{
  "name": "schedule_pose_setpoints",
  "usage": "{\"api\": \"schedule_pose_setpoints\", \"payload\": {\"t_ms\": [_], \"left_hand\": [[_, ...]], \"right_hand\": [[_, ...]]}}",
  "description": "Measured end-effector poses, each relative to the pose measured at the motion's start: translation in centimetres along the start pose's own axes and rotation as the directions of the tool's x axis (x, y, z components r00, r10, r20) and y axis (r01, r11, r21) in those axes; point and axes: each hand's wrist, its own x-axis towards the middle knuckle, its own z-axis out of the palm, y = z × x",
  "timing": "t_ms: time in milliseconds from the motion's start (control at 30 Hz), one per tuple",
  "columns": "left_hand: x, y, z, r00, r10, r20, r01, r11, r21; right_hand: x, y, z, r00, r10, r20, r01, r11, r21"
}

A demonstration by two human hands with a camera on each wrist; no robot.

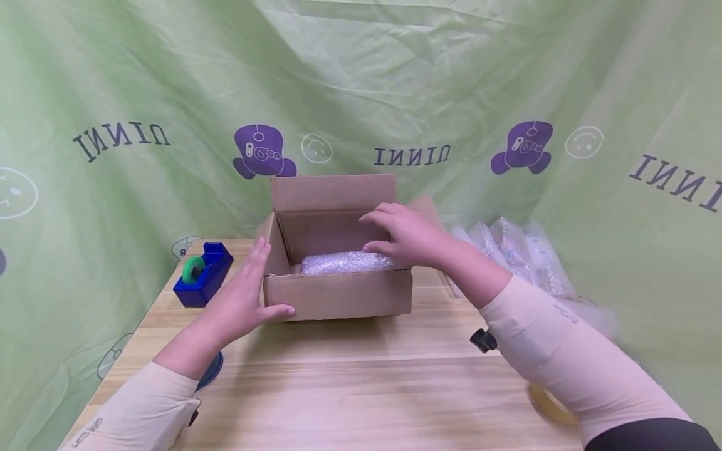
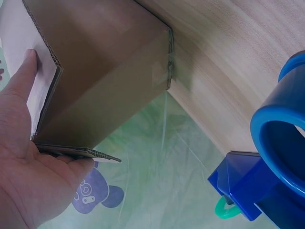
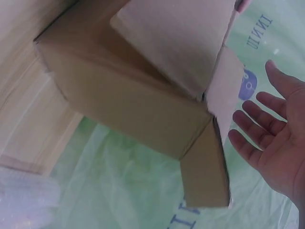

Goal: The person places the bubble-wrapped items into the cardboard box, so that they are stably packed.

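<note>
An open cardboard box (image 1: 338, 297) stands on the table with its flaps spread. Inside it lies a bubble-wrapped package (image 1: 346, 263), partly hidden by the front edge. My left hand (image 1: 242, 297) rests at the box's front left corner, fingers stretched along the left flap (image 1: 267, 250). Its thumb lies against the front flap (image 2: 45, 78). Over the box's right side is my right hand (image 1: 408, 235), fingers spread and loosely bent. In the right wrist view, the right hand (image 3: 281, 138) has nothing in its palm.
A blue tape dispenser (image 1: 203, 282) with green tape stands left of the box. Several bubble-wrap bags (image 1: 519, 254) lie to the right. A yellow round object (image 1: 549, 404) is partly under the right forearm, and a dark blue round one (image 1: 211, 369) by the left. A green curtain (image 1: 361, 81) hangs behind.
</note>
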Motion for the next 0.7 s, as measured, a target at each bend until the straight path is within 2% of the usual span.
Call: {"api": "schedule_pose_setpoints", "payload": {"t_ms": [300, 500, 700], "left_hand": [[0.0, 0.0, 0.1, 1.0, -0.002, 0.007, 0.002, 1.0, -0.002], [0.1, 0.0, 0.1, 1.0, -0.001, 0.006, 0.001, 1.0, 0.001], [0.2, 0.0, 0.0, 1.0, -0.001, 0.012, 0.001, 1.0, 0.0]], "right_hand": [[-2.4, 2.0, -1.3, 0.996, 0.088, -0.028, -0.087, 0.996, 0.02], [-4.4, 3.2, -2.2, 0.992, 0.116, -0.045, -0.114, 0.993, 0.037], [-6.1, 4.0, -3.0, 0.983, 0.176, -0.059, -0.176, 0.984, -0.001]]}}
